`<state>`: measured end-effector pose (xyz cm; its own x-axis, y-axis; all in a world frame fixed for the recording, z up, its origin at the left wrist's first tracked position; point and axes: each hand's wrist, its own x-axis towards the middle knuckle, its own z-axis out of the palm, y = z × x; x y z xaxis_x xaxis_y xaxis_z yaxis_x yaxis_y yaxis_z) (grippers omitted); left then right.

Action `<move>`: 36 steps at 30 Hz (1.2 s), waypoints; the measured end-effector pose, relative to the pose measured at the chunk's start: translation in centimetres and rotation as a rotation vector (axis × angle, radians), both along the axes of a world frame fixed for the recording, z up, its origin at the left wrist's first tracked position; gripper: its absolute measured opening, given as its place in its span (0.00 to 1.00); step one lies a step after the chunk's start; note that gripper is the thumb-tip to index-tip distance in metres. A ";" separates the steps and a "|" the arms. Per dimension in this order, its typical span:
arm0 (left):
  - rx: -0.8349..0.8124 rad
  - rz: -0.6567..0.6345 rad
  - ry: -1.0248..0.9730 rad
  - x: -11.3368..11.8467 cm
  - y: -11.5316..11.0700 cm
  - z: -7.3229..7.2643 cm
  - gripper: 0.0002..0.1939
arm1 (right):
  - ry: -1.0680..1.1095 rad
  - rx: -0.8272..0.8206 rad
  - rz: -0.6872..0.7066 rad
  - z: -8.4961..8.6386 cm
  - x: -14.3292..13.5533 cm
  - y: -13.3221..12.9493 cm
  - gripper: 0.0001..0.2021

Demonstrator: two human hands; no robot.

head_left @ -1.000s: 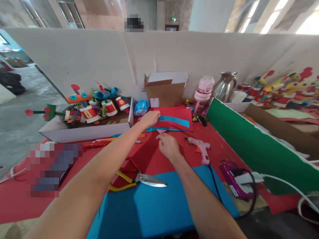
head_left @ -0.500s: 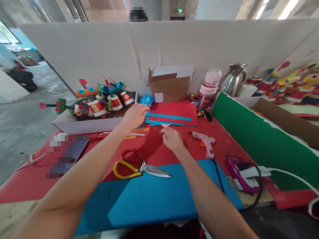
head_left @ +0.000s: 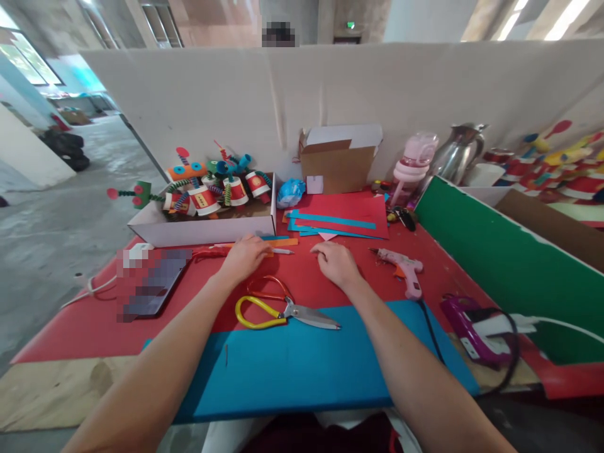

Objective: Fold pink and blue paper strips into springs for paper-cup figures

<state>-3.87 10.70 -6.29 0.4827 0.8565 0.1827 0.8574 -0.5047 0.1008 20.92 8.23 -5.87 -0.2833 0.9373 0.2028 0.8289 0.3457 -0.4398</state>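
Note:
My left hand [head_left: 246, 258] is bent over the red tabletop, its fingertips at a white pen [head_left: 284, 251] and some orange paper strips [head_left: 287, 241]. Its fingers are drawn together, and whatever may be under them is hidden. My right hand [head_left: 336, 261] rests on the red surface with loosely curled fingers and nothing visible in them. In front of both hands lie scissors [head_left: 287, 309] with one yellow and one red handle, blades pointing right. Beyond the hands is a stack of red paper sheets [head_left: 349, 204] topped with blue paper strips [head_left: 337, 219].
A pink glue gun [head_left: 403, 267] lies right of my right hand, its cord trailing to the front. A white box [head_left: 207, 233] of paper-cup figures [head_left: 205, 200] stands back left, near a phone [head_left: 163, 283]. A green-sided box [head_left: 500, 264] borders the right. A blue mat [head_left: 292, 377] covers the front.
My left hand has moved from beside the blue plastic bag back toward me, to the pen and orange strips. My right hand has hardly moved; the view has shifted slightly left.

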 end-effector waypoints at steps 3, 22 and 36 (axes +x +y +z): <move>0.000 0.029 0.031 0.3 -0.2 0.0 0.12 | 0.004 -0.012 -0.007 0.1 0.0 0.0 0.16; -0.041 0.159 0.047 1.4 -1.5 0.4 0.11 | 0.044 -0.010 -0.029 -0.3 0.3 0.3 0.15; 0.016 0.298 0.091 1.0 1.9 2.4 0.13 | 0.045 0.012 -0.072 -0.5 0.5 0.5 0.15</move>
